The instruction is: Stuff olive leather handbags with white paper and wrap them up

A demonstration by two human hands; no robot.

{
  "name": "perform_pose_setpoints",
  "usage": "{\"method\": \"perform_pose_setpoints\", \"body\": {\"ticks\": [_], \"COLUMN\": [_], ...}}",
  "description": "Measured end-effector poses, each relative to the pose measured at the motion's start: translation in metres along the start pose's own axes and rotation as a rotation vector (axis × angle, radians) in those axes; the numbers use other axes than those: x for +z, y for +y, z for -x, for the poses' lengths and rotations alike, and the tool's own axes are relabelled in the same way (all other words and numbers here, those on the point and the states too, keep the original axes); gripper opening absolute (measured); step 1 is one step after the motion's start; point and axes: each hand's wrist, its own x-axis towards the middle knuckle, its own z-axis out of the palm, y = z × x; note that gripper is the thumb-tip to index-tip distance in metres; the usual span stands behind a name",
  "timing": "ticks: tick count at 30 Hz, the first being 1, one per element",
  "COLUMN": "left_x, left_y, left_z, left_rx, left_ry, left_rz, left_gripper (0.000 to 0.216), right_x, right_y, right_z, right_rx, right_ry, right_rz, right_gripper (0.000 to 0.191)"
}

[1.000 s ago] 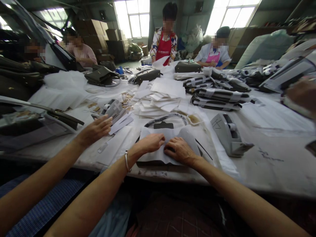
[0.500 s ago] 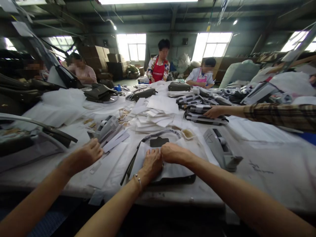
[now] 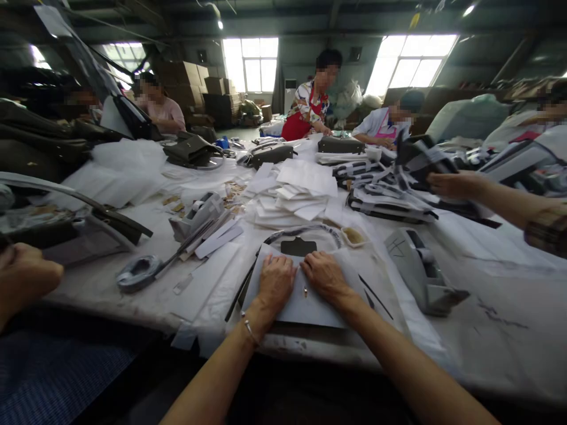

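A dark olive handbag [image 3: 299, 247] lies flat before me, its wrapped handle [image 3: 305, 229] arching away from me. Over the bag's body is a white sheet [image 3: 287, 313], and a small metal clasp [image 3: 305, 291] shows through it. My left hand [image 3: 278, 277] rests on the left part of the sheet, its fingers laid over the upper edge. Beside it, my right hand [image 3: 326, 274] lies on the same sheet with fingers apart and slightly bent. Neither hand grasps anything visible. Dark strap ends stick out at both sides of the bag.
White sheets [image 3: 292, 198] are heaped behind the bag. A small dish [image 3: 353, 237] and a grey tape dispenser [image 3: 419, 271] stand to the right. Another dispenser [image 3: 199, 212] and a wrapped coil [image 3: 139, 273] lie left. Co-workers' hands [image 3: 456, 184] reach in from both sides.
My right hand has shifted from beside my left fingers and spread onto the sheet, uncovering the clasp. The co-worker's hand at left drew back; the one at right lifted a dark bag.
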Motion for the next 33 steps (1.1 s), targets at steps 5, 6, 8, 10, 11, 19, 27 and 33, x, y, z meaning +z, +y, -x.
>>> {"method": "perform_pose_setpoints", "body": {"ticks": [5, 6, 8, 10, 11, 19, 27, 33], "left_x": [0.005, 0.006, 0.006, 0.005, 0.004, 0.002, 0.000, 0.005], "left_y": [0.004, 0.004, 0.004, 0.003, 0.003, -0.001, 0.002, 0.002], "left_z": [-0.004, -0.006, -0.010, -0.013, -0.013, -0.015, -0.015, -0.016], "left_rx": [-0.056, -0.073, -0.097, -0.100, -0.094, 0.003, -0.071, -0.113], "left_ry": [0.037, 0.025, 0.012, 0.006, 0.005, 0.021, -0.027, 0.020], "left_rz": [-0.018, -0.020, -0.042, -0.077, -0.095, -0.241, -0.119, -0.059], "left_gripper": [0.022, 0.023, 0.025, 0.026, 0.027, 0.034, 0.035, 0.032], "right_x": [0.007, 0.007, 0.007, 0.006, 0.005, 0.003, 0.030, 0.019], "right_y": [-0.001, 0.000, 0.002, 0.004, 0.005, 0.008, 0.020, 0.032], "right_z": [-0.005, -0.006, -0.009, -0.013, -0.014, -0.018, -0.020, -0.028], "right_rx": [-0.006, -0.001, 0.016, 0.041, 0.052, 0.153, 0.278, 0.333], "right_ry": [0.014, 0.010, -0.012, -0.044, -0.068, -0.133, 0.110, 0.114], "right_rz": [0.026, 0.019, 0.006, -0.010, -0.024, -0.139, -0.333, -0.830], "right_gripper": [0.034, 0.035, 0.039, 0.044, 0.046, 0.049, 0.059, 0.068]}}
